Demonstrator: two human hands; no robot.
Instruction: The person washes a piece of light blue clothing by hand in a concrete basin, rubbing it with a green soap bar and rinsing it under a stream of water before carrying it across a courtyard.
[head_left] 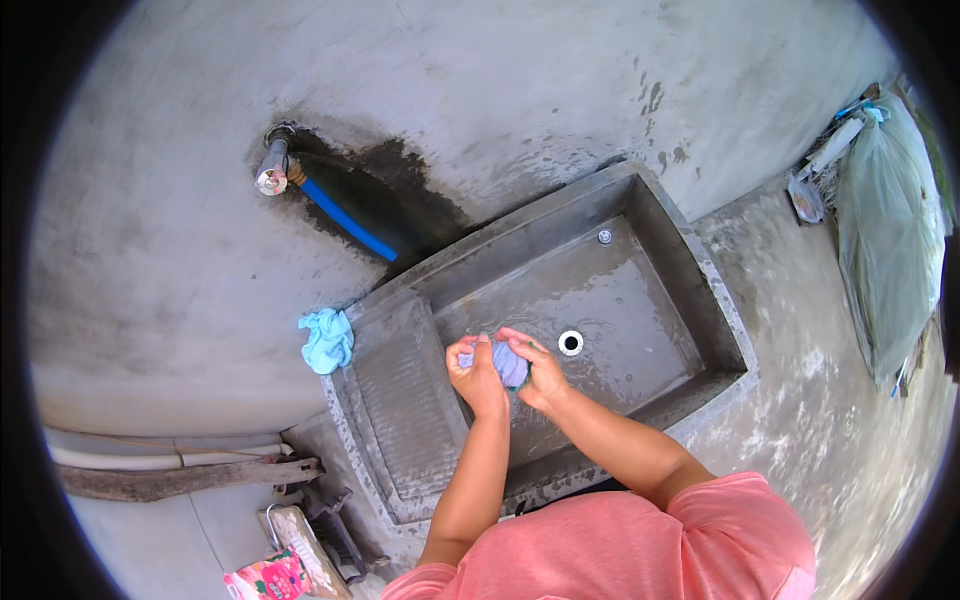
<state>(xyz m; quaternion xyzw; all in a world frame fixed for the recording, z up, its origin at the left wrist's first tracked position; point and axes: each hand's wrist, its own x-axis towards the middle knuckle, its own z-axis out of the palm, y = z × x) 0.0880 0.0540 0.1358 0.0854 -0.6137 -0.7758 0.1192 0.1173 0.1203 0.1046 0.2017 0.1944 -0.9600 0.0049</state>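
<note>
A bunched lavender cloth [509, 366] is squeezed between my two hands above the concrete wash sink [740, 345]. My left hand [478, 378] closes round its left side, thumb on top. My right hand [543, 374] is wrapped round the other side, and a bit of dark green shows beside that palm. Most of the cloth is hidden by my fingers. Under my left hand lies the edge of the ribbed washboard [400, 410]. The drain hole [570, 343] with its white ring is just right of my right hand.
A light blue cloth [327, 340] rests on the sink's left corner. On the wall, a metal tap [271, 180] has a blue hose [345, 220]. A small metal stopper [604, 237] lies in the basin. A large plastic bag [885, 240] stands right; a wooden beam [180, 480] is lower left.
</note>
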